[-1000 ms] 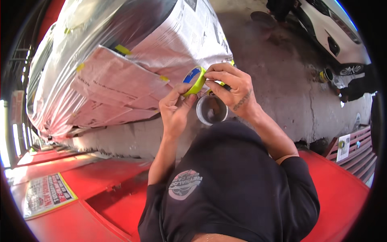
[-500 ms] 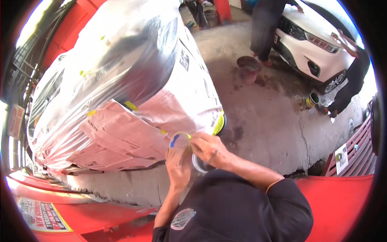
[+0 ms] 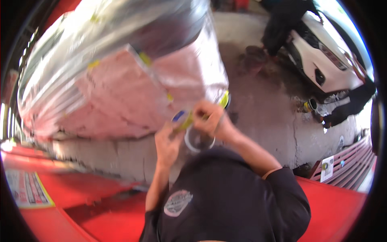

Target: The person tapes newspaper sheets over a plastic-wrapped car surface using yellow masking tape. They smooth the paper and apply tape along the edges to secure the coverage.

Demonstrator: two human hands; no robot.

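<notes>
My left hand (image 3: pixel 167 144) grips a roll of yellow masking tape (image 3: pixel 179 116), whose inner side shows a blue patch. A short yellow strip (image 3: pixel 188 120) runs from the roll toward my right hand (image 3: pixel 208 117), whose fingers are pinched on its end; motion blurs them. Below my right hand is a round thing with a white rim (image 3: pixel 193 148); I cannot make out what it is or what holds it. Just beyond my hands is a car covered in clear plastic film (image 3: pixel 161 24) and pinkish-looking newspaper sheets (image 3: pixel 117 92), fixed with yellow tape pieces (image 3: pixel 94 64).
At the right a white car (image 3: pixel 310 56) has one person (image 3: pixel 284 24) standing by it and another (image 3: pixel 348 107) crouching near its wheel. A dark bucket (image 3: pixel 254 58) and a small can (image 3: pixel 309 105) are on the concrete floor. A slatted bench (image 3: pixel 346 161) stands at the right.
The view has shifted, and the covered car now appears higher in it. A longer piece of yellow tape shows between my hands, which are a little farther apart.
</notes>
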